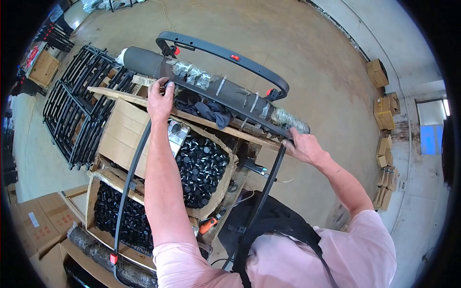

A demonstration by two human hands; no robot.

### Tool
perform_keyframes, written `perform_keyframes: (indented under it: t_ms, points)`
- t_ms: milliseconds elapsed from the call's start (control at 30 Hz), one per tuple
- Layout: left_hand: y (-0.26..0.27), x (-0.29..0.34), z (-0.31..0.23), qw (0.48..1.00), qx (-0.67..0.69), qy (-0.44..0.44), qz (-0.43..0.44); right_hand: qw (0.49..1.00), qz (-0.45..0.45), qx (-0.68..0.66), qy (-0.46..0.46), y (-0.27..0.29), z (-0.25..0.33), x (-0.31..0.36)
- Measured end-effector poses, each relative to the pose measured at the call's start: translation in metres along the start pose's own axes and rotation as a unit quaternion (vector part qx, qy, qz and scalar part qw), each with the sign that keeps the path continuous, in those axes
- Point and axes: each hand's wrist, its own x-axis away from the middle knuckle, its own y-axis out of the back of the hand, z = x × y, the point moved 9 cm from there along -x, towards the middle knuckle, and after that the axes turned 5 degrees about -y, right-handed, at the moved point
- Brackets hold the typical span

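Note:
Across the workbench lies a black tubular metal frame (pixel 211 47) with a curved loop at its far side and red clips on it. My left hand (pixel 161 98) is closed around the left end of its straight crossbar. At the right end of that bar, my right hand (pixel 303 146) grips with fingers curled round the tube. Long side bars run from there toward my body. Under the crossbar is a grey padded roll (pixel 144 61), patched with clear wrap and ties. Dark cloth (pixel 206 113) is bunched between the roll and a wooden board (pixel 230 129).
Open cartons of black-capped small parts (pixel 199 168) and more black parts (pixel 120 216) stand below my left arm. A power tool (pixel 254 167) and an orange-handled tool (pixel 208 225) lie nearby. Black frames (pixel 81 105) are stacked at left; cardboard boxes (pixel 384 113) line the right wall.

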Motion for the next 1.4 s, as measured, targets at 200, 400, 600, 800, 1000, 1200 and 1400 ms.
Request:
perform_keyframes:
  t_ms: [200,400,600,800,1000,1200,1400]
  points:
    - [0.013,0.002,0.018,1.0,0.019,-0.019,-0.002,0.996,0.043,0.063,0.043,-0.006,0.012,-0.001]
    - [0.014,-0.002,0.0,1.0,-0.003,-0.003,-0.011,0.992,0.021,0.119,0.031,0.018,0.021,0.0]
    - [0.017,-0.002,0.009,1.0,-0.03,-0.004,-0.005,0.971,0.047,0.217,0.09,0.01,0.024,0.001]
    - [0.014,0.003,0.026,0.998,0.062,0.028,-0.007,0.966,0.054,0.226,0.117,0.003,0.028,-0.004]
    - [0.015,0.002,-0.003,0.999,-0.045,-0.015,-0.021,0.979,0.049,0.181,0.081,-0.008,0.0,-0.012]
    - [0.017,0.004,0.005,0.999,0.01,-0.052,0.01,0.988,-0.035,0.14,0.063,0.004,0.029,-0.001]
    - [0.021,-0.015,-0.03,0.985,-0.16,-0.012,0.066,0.988,-0.023,0.152,0.029,-0.015,0.003,-0.014]
